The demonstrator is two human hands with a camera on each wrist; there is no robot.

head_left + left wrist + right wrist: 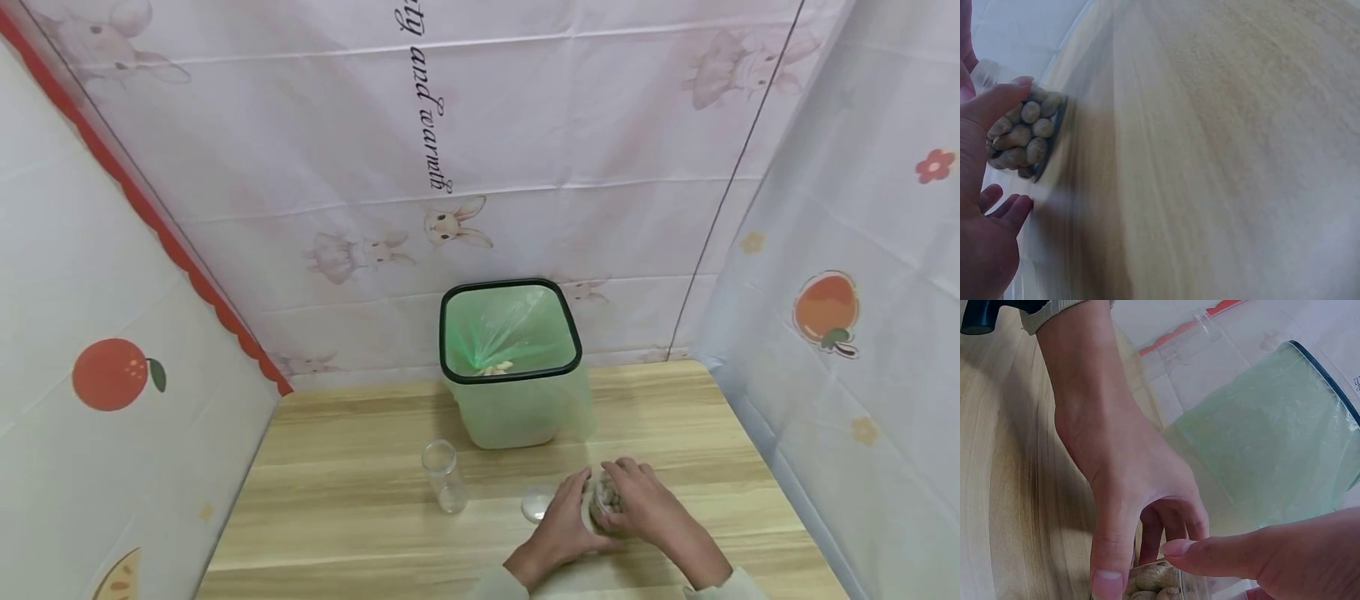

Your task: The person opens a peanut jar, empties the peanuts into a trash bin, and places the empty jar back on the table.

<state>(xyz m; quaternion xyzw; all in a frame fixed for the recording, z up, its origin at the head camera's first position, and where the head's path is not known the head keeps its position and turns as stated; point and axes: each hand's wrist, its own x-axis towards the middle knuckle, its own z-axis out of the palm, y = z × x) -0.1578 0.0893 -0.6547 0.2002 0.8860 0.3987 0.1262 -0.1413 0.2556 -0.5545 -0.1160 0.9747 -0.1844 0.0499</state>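
Right grip (647, 504) around jar (609, 497), tabletop (716, 467) rightward.

I see the left hand (557, 527) and right hand (651, 507) cupping a jar (607, 498) near a clear disc (535, 505), a tall glass (446, 482) and a green bin (517, 417).

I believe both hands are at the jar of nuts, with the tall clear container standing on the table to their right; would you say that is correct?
Not quite: the tall clear container stands on the table to the left of both the left hand and the right hand, as the head view shows. Both hands are indeed at the jar of nuts.
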